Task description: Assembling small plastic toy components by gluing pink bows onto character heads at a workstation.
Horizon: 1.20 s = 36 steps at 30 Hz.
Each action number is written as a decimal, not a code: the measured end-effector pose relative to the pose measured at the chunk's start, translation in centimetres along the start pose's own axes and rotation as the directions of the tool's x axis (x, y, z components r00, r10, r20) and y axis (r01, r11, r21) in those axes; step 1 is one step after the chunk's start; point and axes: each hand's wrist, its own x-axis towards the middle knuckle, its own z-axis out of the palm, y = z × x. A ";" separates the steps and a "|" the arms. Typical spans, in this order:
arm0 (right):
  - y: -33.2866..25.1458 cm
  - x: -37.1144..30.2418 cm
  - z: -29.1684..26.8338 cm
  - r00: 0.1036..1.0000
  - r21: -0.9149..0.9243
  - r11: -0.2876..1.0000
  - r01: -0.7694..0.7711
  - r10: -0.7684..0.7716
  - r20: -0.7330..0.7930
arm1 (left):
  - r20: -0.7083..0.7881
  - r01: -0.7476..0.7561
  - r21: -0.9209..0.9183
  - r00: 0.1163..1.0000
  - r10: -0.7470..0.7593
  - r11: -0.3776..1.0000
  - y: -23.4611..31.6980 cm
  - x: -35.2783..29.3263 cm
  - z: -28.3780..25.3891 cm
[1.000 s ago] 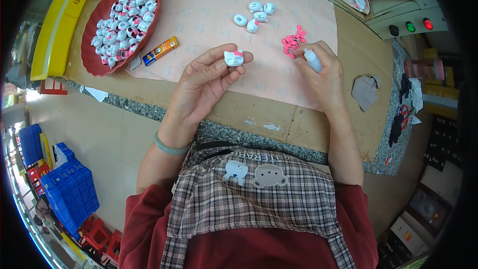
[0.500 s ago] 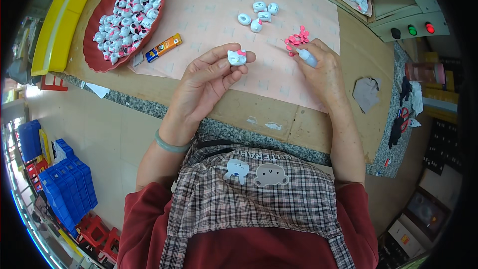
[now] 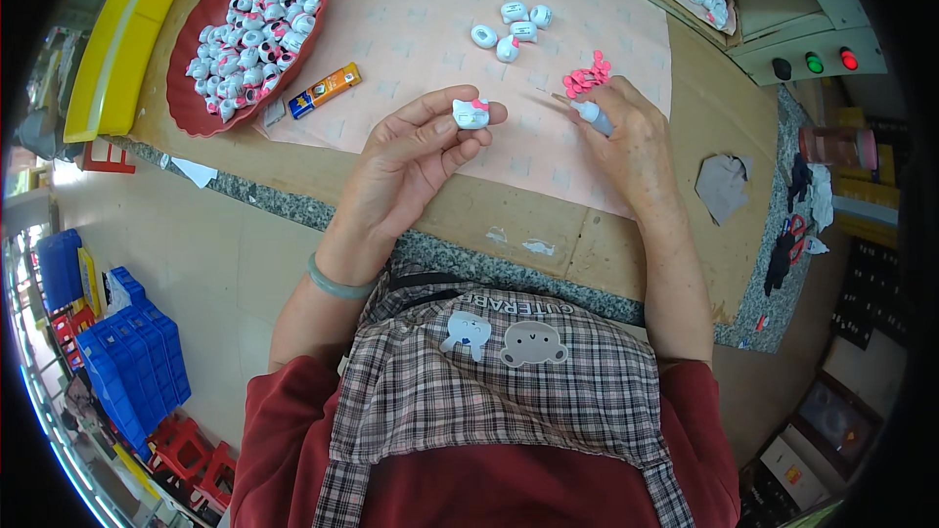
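Between the fingertips of my left hand (image 3: 416,152) is a small white cat-head figurine (image 3: 470,115) with a pink bow at its upper corner. My right hand (image 3: 631,142) is wrapped round a small pale squeeze bottle (image 3: 594,117), whose thin nozzle points up and left, apart from the figurine. Just beyond these fingers lies a pile of small pink pieces (image 3: 588,76); the hand partly covers its near side. Farther off, several white cat-head figurines (image 3: 523,31) sit together on the pale pink sheet (image 3: 411,24), one with pink on it.
At the far left stands a red scalloped bowl (image 3: 181,103) heaped with white and pink figurines. An orange and blue packet (image 3: 325,91) lies beside it. A grey scrap (image 3: 722,186) rests right of my right forearm. Green and red lit buttons (image 3: 831,61) are on a machine at the far right.
My right hand has tipped the bottle, and its nozzle sits slightly lower. The left hand still holds the figurine in nearly the same place. The whole view has shifted slightly.
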 end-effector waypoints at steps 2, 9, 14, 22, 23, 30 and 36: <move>0.4 0.0 0.1 0.998 0.114 0.993 0.043 -0.039 -0.045 | 0.003 -0.006 -0.010 1.000 0.006 1.000 0.0 -0.1 -0.1; -0.3 -0.7 -1.6 0.870 0.761 0.424 -0.491 0.282 0.404 | 0.005 0.012 0.039 1.000 -0.012 0.999 -0.1 -0.2 0.5; -0.7 -1.1 -1.6 0.881 0.833 0.298 -0.467 0.234 0.410 | 0.011 0.030 0.118 0.999 -0.032 0.993 -0.9 0.1 1.4; -1.3 -1.4 -1.9 0.940 0.885 0.319 -0.341 0.085 0.331 | 0.007 0.040 0.150 0.999 -0.042 0.988 -1.9 0.4 2.1; -1.6 -1.5 -2.0 0.939 0.885 0.315 -0.342 0.085 0.332 | 0.004 0.042 0.152 0.999 -0.043 0.988 -1.9 0.3 2.2; -2.9 -1.8 -2.2 0.921 0.853 0.351 -0.386 0.088 0.380 | -0.010 0.007 0.293 1.000 -0.004 0.956 -2.3 0.4 2.8; -3.0 -1.8 -1.9 0.903 0.838 0.344 -0.424 0.088 0.420 | -0.001 -0.009 0.412 1.000 0.010 0.911 -2.4 0.3 2.6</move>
